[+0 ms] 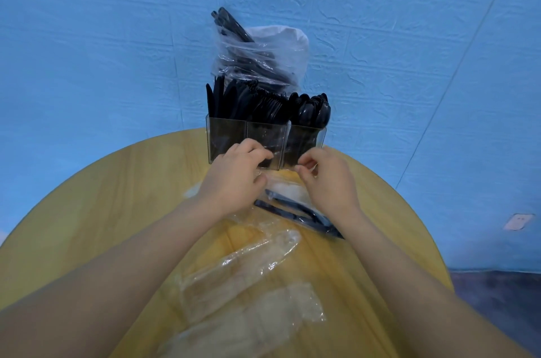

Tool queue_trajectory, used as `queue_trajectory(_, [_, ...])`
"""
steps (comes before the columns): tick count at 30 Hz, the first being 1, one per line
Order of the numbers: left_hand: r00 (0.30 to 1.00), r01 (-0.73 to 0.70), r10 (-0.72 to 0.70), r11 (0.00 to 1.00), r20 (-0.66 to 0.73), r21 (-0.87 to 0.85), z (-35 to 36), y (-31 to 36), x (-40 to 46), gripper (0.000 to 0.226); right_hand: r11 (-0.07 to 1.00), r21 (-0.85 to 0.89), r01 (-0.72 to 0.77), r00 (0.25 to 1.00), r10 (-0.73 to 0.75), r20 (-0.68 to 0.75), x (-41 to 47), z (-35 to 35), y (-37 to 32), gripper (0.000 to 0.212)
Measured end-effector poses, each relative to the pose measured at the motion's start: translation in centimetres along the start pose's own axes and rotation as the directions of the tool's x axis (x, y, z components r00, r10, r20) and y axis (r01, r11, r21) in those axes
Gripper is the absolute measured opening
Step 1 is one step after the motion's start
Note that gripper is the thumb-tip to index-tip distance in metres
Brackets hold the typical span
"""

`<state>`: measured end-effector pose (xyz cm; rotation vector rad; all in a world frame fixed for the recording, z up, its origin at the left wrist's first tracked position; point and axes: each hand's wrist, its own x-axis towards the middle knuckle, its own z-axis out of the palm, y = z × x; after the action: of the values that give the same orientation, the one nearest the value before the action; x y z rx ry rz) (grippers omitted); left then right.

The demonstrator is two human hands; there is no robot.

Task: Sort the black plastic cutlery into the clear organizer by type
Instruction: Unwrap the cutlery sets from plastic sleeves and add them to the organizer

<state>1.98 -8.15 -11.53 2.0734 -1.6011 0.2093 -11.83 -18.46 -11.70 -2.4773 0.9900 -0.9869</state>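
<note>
The clear organizer (228, 135) stands at the table's far edge, with knives (222, 100) in its left compartment, forks (268, 107) in the middle one and spoons (313, 110) in the right one. Just in front of it, my left hand (237, 179) and my right hand (328, 179) each pinch an end of a clear wrapped cutlery packet (288, 190). The packet's black cutlery (298, 214) pokes out between my wrists, close to the tabletop.
A clear bag of wrapped black cutlery (260, 59) leans on the blue wall behind the organizer. Empty clear wrappers (251, 269) lie on the round yellow wooden table (102, 196) between my forearms. The table's edges curve off left and right.
</note>
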Motion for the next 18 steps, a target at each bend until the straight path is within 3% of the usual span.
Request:
queue_trajectory(4, [0.998, 0.061, -0.057, 0.986, 0.026, -0.153, -0.1, -0.3, -2.4, 0.028, 1.000, -0.003, -0.001, 0.992, 0.001, 0.130, -2.0, 0.4, -0.5, 0.008])
queue_trajectory(11, [0.981, 0.094, -0.070, 0.988, 0.183, -0.124, 1.1, -1.5, -5.1, 0.040, 0.950, -0.270, 0.159, 0.949, -0.071, 0.307, -3.7, 0.8, -0.5, 0.029])
queue_trajectory(14, [0.981, 0.072, -0.050, 0.991, 0.187, -0.113, 1.7, -1.8, -5.3, 0.041, 0.928, -0.308, 0.208, 0.923, -0.081, 0.377, -3.9, 0.8, -0.4, 0.038])
queue_trajectory(18, [0.993, 0.031, -0.021, 0.996, 0.120, -0.082, 1.5, -1.8, -5.2, 0.049, 0.922, -0.312, 0.231, 0.926, -0.109, 0.362, -4.0, 0.3, -0.2, 0.042])
